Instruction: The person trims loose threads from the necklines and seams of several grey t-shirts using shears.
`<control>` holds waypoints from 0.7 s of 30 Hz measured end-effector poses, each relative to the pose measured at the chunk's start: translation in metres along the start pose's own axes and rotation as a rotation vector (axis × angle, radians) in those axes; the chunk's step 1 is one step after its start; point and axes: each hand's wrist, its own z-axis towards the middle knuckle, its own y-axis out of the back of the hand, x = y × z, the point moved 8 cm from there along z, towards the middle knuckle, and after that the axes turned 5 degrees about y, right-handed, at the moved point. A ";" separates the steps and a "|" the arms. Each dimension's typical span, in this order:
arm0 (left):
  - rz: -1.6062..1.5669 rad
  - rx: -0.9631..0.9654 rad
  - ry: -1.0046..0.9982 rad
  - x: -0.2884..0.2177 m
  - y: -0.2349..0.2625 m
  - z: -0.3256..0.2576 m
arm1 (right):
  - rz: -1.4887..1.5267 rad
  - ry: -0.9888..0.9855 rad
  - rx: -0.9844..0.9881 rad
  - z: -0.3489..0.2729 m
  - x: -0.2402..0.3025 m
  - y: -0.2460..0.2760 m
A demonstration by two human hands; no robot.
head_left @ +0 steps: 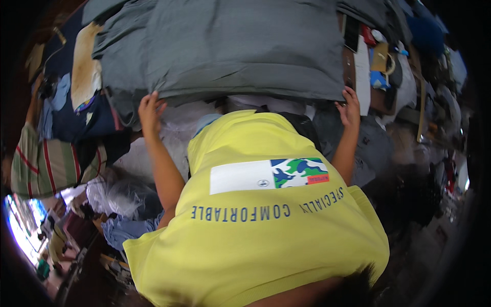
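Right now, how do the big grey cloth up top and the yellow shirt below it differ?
The grey cloth is plain and dull; the yellow shirt is bright and bears a printed patch and lettering. The left hand and right hand grip the grey cloth's lower edge, not the yellow shirt. Both are fabric.

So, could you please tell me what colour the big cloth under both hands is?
The cloth is plain grey, seen best in the head view.

Counted: two hands, one grey cushion, one yellow T-shirt, one striped cloth, one clear plastic bag.
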 end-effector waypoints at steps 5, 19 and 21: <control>-0.083 0.045 -0.025 -0.019 0.009 -0.005 | 0.062 -0.004 0.013 -0.003 0.000 0.001; 0.200 0.217 -0.106 -0.076 -0.026 -0.023 | -0.136 -0.039 0.019 -0.012 0.001 -0.001; 0.133 0.280 -0.088 -0.083 -0.035 -0.025 | -0.213 -0.021 0.061 -0.014 0.003 -0.002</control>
